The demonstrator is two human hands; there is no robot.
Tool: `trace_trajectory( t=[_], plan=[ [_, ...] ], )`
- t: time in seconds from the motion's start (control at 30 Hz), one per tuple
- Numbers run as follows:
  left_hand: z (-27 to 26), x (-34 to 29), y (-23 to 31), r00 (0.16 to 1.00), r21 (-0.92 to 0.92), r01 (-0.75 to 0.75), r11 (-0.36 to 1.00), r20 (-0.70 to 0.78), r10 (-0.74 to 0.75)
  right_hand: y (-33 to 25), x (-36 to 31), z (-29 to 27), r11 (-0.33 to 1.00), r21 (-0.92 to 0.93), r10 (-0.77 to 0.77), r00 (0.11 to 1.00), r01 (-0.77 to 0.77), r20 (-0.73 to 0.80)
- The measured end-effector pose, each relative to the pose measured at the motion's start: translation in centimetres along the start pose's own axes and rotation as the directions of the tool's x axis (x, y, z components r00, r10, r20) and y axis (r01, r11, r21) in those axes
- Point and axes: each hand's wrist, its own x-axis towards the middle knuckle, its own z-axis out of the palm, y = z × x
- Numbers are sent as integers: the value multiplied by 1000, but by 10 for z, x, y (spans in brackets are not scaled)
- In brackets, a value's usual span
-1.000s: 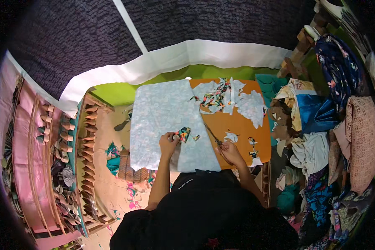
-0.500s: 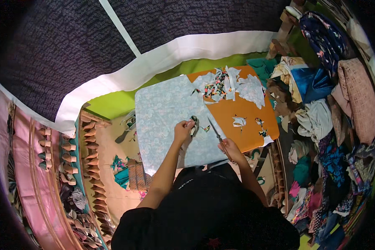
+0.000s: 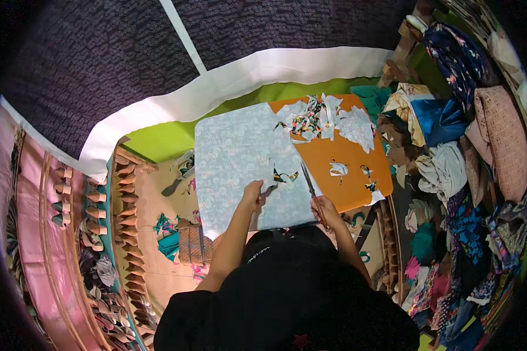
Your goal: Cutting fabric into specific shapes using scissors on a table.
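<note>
My right hand (image 3: pixel 324 210) grips a pair of long scissors (image 3: pixel 308 177), their blades pointing away from me over the cloth. My left hand (image 3: pixel 253 194) is closed above the left part of the cloth; a small dark shape shows beside its fingertips, but what they hold is unclear. A pale, faintly patterned cloth (image 3: pixel 228 146) lies spread across the table. Between the hands and a little farther off, small dark floral scraps (image 3: pixel 283 177) rest on it.
On the orange tabletop (image 3: pixel 328 196) sit cut pale and floral scraps (image 3: pixel 356 127). Heaped fabrics (image 3: pixel 442 169) line the right side. Wooden shoe lasts (image 3: pixel 127 205) stand in rows at left. A dark patterned cloth with a white border (image 3: pixel 246 70) spans the far side.
My left hand has moved down toward me, and a dark floral scrap it held before now lies on the cloth. My right hand keeps the scissors, their blades turned slightly more upright.
</note>
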Motion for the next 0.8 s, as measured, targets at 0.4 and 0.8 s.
trace_trajectory(
  t=[0.4,0.8],
  plan=[
    [-27,-20,-36,873,644,-322,694,-80,481,-11,26,-29,959,-267,-66,992,93,106],
    [-22,-12,-25,866,886,-275,374,60,496,-33,34,-34,914,-405,132,937,11,323]
  ],
)
